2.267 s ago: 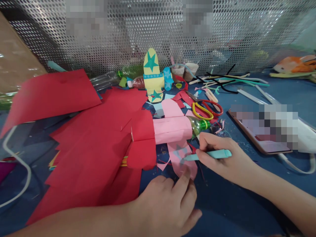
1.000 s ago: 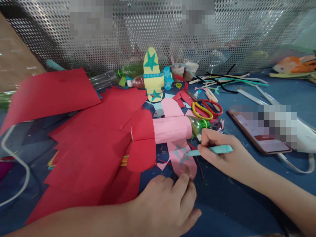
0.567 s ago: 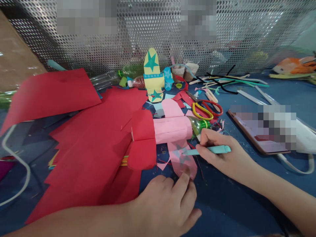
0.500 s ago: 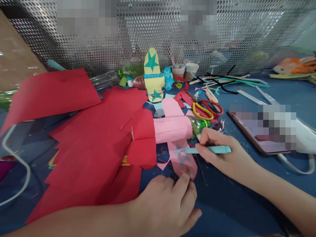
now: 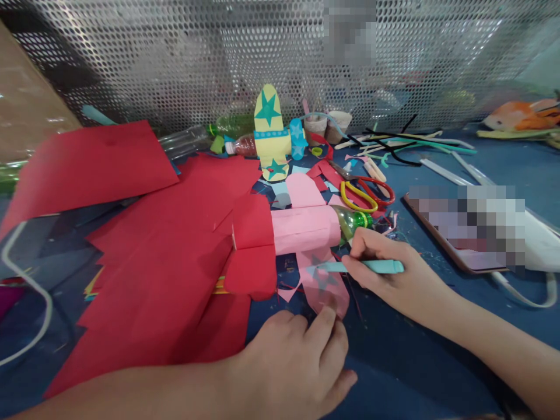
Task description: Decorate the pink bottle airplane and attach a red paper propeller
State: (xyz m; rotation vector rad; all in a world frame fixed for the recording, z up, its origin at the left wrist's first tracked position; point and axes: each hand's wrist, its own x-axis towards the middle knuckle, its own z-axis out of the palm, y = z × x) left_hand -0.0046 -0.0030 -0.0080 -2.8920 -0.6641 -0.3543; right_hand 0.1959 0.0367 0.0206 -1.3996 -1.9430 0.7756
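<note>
My right hand [image 5: 385,256] is closed around a light teal marker [image 5: 380,266]. The marker's tip touches a star [image 5: 324,279] on the lower pink paper wing [image 5: 317,294]. Fingertips of my left hand [image 5: 301,350] press on the outer end of that wing, with the thumb held apart. The wing joins a green plastic bottle [image 5: 347,221] wrapped in pink paper [image 5: 304,229], lying on its side with its cap to the right. Red paper flaps [image 5: 251,271] stand at the bottle's left end. The upper pink wing [image 5: 304,189] is bare of stars.
Red paper sheets [image 5: 166,262] spread on the left. Behind stands a yellow paper plane with teal stars [image 5: 268,111]. Scissors [image 5: 367,195] lie behind the bottle cap. A phone [image 5: 455,233] is at right, and pipe cleaners [image 5: 394,143] lie near the perforated metal panel [image 5: 262,46].
The marker and my right hand have shifted slightly left, over the star's left side. My left hand stays on the wing's end.
</note>
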